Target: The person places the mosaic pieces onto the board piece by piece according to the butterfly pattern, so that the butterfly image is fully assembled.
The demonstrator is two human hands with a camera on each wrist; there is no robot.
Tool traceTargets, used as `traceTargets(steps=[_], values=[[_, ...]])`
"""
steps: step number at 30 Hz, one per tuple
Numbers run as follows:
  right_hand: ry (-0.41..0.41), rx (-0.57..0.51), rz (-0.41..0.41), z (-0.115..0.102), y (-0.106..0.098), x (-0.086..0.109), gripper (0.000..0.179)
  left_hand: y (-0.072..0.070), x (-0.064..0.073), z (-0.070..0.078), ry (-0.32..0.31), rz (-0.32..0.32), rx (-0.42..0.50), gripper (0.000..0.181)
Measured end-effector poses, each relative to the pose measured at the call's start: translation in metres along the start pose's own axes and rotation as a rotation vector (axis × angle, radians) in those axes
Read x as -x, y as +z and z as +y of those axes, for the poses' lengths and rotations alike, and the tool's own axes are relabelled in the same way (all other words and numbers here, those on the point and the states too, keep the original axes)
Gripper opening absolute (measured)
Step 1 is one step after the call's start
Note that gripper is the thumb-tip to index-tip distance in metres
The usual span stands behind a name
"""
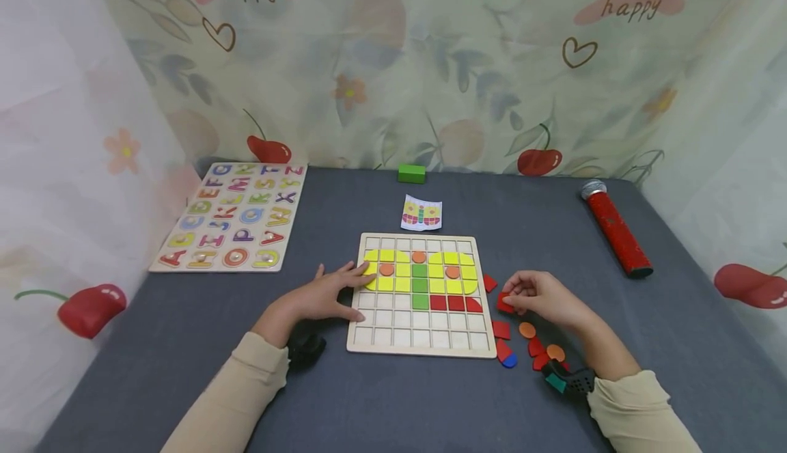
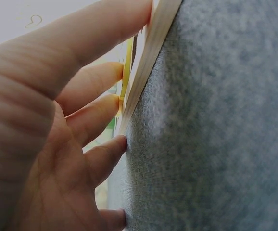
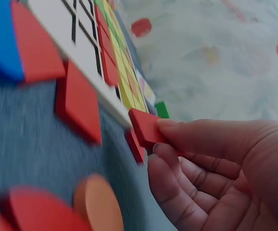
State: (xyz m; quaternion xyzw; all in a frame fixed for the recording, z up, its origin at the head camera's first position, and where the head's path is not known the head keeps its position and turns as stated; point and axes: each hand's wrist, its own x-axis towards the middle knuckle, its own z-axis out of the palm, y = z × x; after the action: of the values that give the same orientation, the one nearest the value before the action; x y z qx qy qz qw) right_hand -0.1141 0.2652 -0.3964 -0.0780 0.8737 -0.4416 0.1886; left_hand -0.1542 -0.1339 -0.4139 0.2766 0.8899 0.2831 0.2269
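A wooden grid board (image 1: 382, 337) lies in the middle of the table in the head view. On it, yellow tiles (image 1: 402, 284) and orange discs (image 1: 451, 272) flank a green column (image 1: 420, 285), with a row of red tiles (image 1: 456, 303) below right. My left hand (image 1: 326, 294) rests at the board's left edge, fingers spread and fingertips on the yellow tiles; its thumb (image 2: 105, 29) touches the rim. Just off the right edge, my right hand (image 1: 547, 296) pinches a square red tile (image 3: 146, 127) between thumb and fingers.
Loose red tiles (image 1: 501, 330), orange discs (image 1: 527, 330) and a blue piece (image 1: 509, 360) lie right of the board. Behind it are a butterfly picture card (image 1: 421, 212) and a green block (image 1: 412, 173). An alphabet board (image 1: 230, 217) lies left, a red microphone (image 1: 617, 231) right.
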Motion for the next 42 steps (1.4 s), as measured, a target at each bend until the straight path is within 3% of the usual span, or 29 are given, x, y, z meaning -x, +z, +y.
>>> traceTargets(steps=[11,27,35,42], values=[[-0.097,-0.027,-0.089,-0.028,0.029,-0.035,0.022,0.000,0.000,-0.002,0.001,0.001,-0.009,0.078],[-0.107,-0.087,-0.154,-0.059,0.078,-0.077,0.018,0.001,-0.001,-0.001,-0.001,-0.005,-0.009,0.077],[-0.148,0.021,-0.118,-0.073,0.099,-0.087,0.014,-0.001,-0.001,-0.001,-0.012,-0.011,-0.018,0.076],[-0.207,0.125,-0.099,-0.076,0.103,-0.088,0.010,-0.004,0.000,0.003,-0.010,-0.027,-0.030,0.076]])
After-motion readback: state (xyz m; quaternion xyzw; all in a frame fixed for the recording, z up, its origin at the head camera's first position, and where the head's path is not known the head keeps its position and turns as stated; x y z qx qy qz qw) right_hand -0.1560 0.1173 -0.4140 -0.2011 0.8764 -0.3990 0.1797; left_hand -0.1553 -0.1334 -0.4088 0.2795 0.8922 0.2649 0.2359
